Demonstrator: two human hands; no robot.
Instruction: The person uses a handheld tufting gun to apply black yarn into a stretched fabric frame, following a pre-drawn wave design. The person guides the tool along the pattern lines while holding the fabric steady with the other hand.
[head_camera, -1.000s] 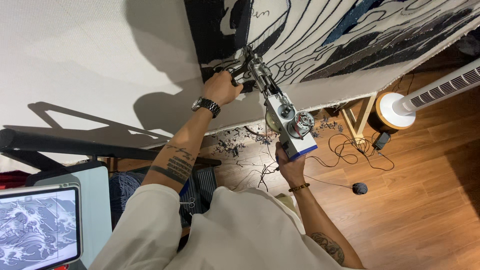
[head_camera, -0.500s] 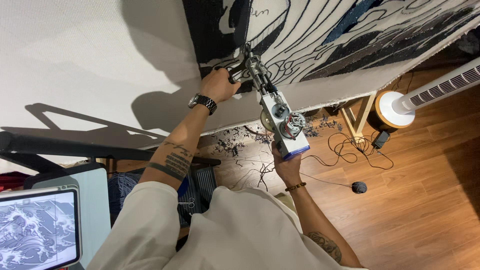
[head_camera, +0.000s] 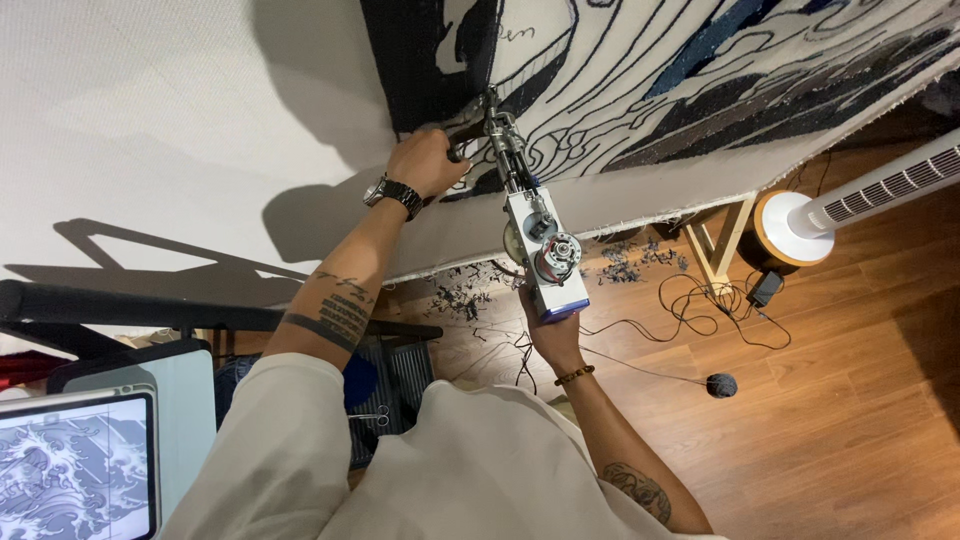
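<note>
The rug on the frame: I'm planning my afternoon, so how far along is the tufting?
Done: dark blue, black and grey wave areas fill the upper right of the cloth. In hand: the left hand grips the front handle and the right hand the rear of the tufting gun, tip at the dark patch's edge. Left: the wide bare white cloth on the left.

Single head-worn view, looking steeply down, close over the arms, stretched cloth (head_camera: 200, 120) ahead, floor (head_camera: 850, 400) below
</note>
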